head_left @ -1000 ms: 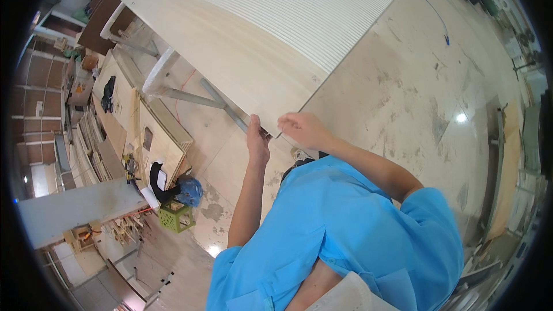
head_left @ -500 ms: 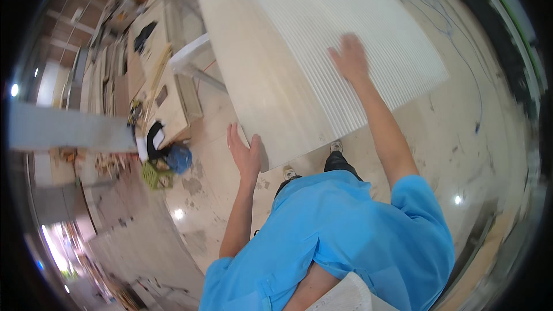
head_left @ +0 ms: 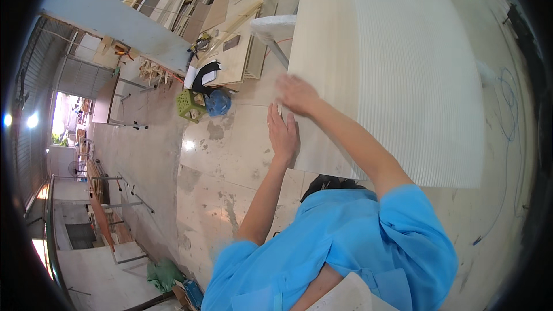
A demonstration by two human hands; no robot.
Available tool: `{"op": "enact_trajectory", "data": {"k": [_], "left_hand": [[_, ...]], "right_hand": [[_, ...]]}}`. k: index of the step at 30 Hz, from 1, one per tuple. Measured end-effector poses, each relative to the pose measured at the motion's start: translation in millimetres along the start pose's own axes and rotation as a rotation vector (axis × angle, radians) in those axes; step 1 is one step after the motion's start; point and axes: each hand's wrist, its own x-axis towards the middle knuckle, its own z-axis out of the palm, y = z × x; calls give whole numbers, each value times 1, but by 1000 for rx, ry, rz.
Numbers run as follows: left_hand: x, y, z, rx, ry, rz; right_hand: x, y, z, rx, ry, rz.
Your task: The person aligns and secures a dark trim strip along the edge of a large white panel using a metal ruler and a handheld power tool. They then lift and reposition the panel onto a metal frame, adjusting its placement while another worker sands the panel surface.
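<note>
A large pale panel point(head_left: 325, 52) lies before me, smooth and wood-toned along its left strip. Its right part is a white ribbed surface point(head_left: 415, 80) with fine parallel grooves. My left hand point(head_left: 282, 135) rests at the panel's left edge near the close corner, fingers stretched out and a ring on one of them. Just beyond it, my right hand point(head_left: 298, 95) reaches across the panel to the same edge. Its fingers are partly blurred but look extended, and I see nothing held in them. Whether the right palm touches the surface, I cannot tell.
A padded support arm point(head_left: 273, 25) juts out left of the panel. Farther left stand a wooden worktable point(head_left: 242, 52), a green stool point(head_left: 190, 105) and a blue bag point(head_left: 218, 103). A thin blue hose point(head_left: 510, 121) coils on the floor at right.
My right hand has moved left from the ribbed surface to the panel's left edge, close to my left hand. The view has turned, putting the panel farther right. My left hand stays at the edge.
</note>
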Motion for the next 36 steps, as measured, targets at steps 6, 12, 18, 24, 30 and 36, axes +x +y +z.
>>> {"op": "enact_trajectory", "data": {"k": [6,12,18,24,30,36], "left_hand": [[-9,1,1,83,7,-50],[7,11,4,104,-78,-131],[8,5,8,169,-187,-100],[11,-10,2,73,-298,-168],[-8,-47,-21,-135,-515,-401],[-18,-53,-23,-130,-528,-397]], "right_hand": [[-61,166,-70,-110,272,624],[-268,273,-143,-300,354,1102],[-459,230,-153,-464,328,1534],[-526,153,-134,-456,375,1833],[-532,138,-122,-526,452,1793],[-540,145,-119,-558,445,1798]]}}
